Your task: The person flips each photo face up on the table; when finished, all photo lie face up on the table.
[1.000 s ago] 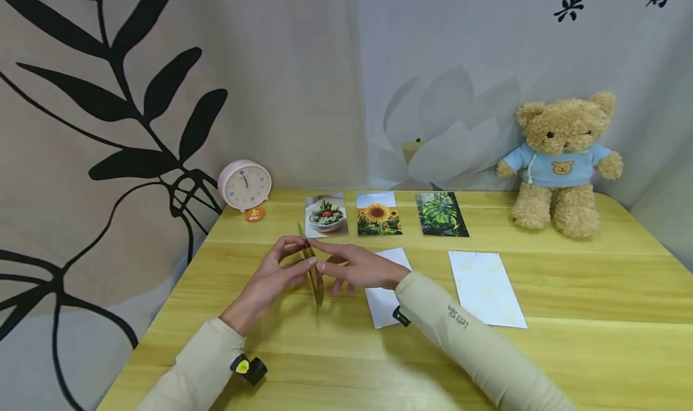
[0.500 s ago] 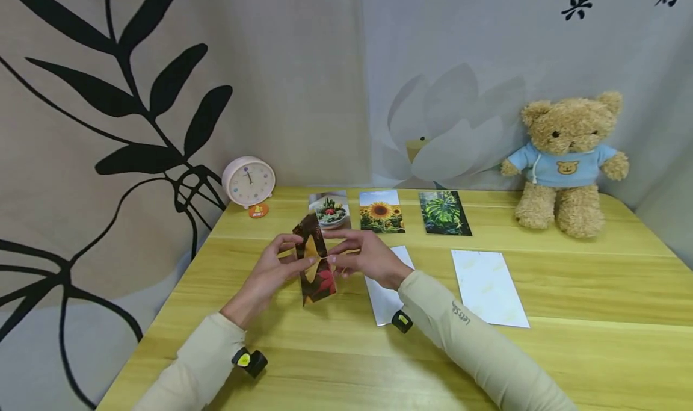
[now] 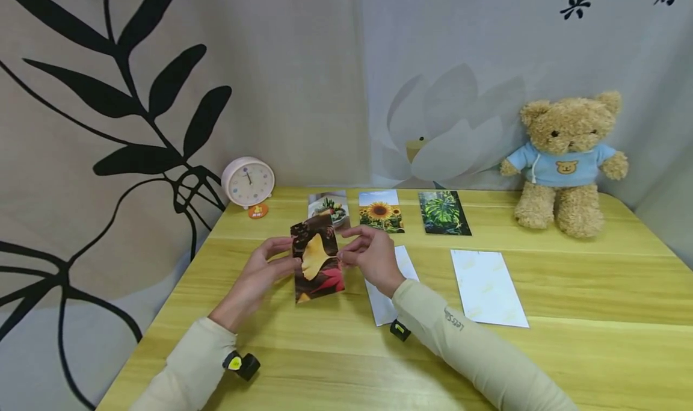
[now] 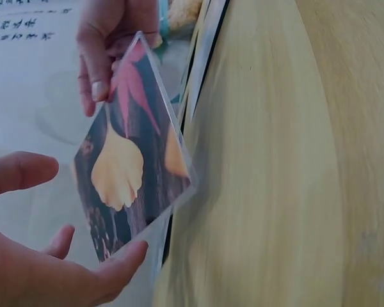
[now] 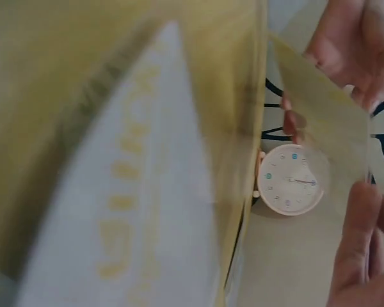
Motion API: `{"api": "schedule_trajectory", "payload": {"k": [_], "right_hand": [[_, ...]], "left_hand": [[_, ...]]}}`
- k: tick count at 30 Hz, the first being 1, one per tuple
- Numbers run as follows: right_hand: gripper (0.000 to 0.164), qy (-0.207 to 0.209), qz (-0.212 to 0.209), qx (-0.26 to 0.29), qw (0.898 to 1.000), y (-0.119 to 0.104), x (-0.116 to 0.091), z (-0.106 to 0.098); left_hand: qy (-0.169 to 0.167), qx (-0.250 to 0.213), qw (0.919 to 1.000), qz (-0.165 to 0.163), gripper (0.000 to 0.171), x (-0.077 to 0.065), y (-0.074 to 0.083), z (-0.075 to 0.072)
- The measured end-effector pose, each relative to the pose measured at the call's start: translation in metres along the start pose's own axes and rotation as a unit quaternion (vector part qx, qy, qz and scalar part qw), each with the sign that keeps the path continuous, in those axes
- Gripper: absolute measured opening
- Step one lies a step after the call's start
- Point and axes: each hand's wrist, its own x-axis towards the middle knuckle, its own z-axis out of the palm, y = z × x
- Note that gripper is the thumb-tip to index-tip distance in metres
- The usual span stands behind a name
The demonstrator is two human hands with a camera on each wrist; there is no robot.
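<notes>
A postcard (image 3: 316,257) with a yellow ginkgo leaf and red leaves stands tilted above the table, its picture facing the head camera. My right hand (image 3: 375,259) pinches it at its right edge between thumb and fingers. My left hand (image 3: 253,278) is at the opposite edge; in the left wrist view its fingers are spread and one fingertip (image 4: 136,254) lies at the card's edge. The pale back of the postcard (image 5: 326,115) faces the right wrist camera. Behind it, partly hidden, lies a picture card of a salad bowl (image 3: 340,212).
A sunflower card (image 3: 381,212) and a green leaf card (image 3: 445,212) lie along the back. Two white cards, one (image 3: 383,302) under the right forearm and one (image 3: 489,287) farther right, lie face down. A pink clock (image 3: 249,182), an orange sticker (image 3: 258,210) and a teddy bear (image 3: 565,164) flank them.
The postcard has turned from edge-on to show its picture to the head camera. Both hands have moved apart to its two side edges, and the left fingers have loosened.
</notes>
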Motion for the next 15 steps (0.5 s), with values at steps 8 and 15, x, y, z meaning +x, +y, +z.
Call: {"api": "schedule_trajectory", "payload": {"k": [8, 15], "right_hand": [[0.035, 0.044, -0.002, -0.046, 0.998, 0.004, 0.0, 0.002], [0.024, 0.019, -0.035, -0.147, 0.988, 0.003, -0.002, 0.007]], "left_hand": [[-0.023, 0.022, 0.9995, 0.003, 0.056, 0.002, -0.002, -0.003], [-0.063, 0.039, 0.9972, -0.008, 0.044, 0.011, -0.006, -0.011]]}}
